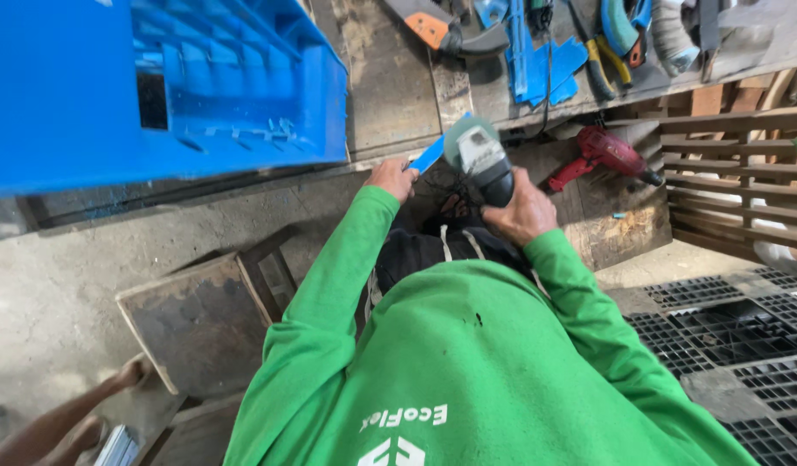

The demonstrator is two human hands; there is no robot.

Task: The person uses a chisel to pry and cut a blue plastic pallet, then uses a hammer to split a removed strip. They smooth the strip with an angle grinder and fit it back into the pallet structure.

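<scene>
1. Right hand [521, 207] closed around angle grinder [480, 160], held just below the workbench [398, 95] edge.
2. Left hand [392, 179] pinches blue plastic strip [428, 156], touching the grinder's disc.
3. Blue crate [157, 86] on bench, tipped; contents cannot be told.

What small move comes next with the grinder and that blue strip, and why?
Probably bring the angle grinder down so its disc meets the blue plastic strip. The right hand grips the grinder body, the left hand pinches the strip's near end, and disc and strip sit close together; contact cannot be told.
</scene>
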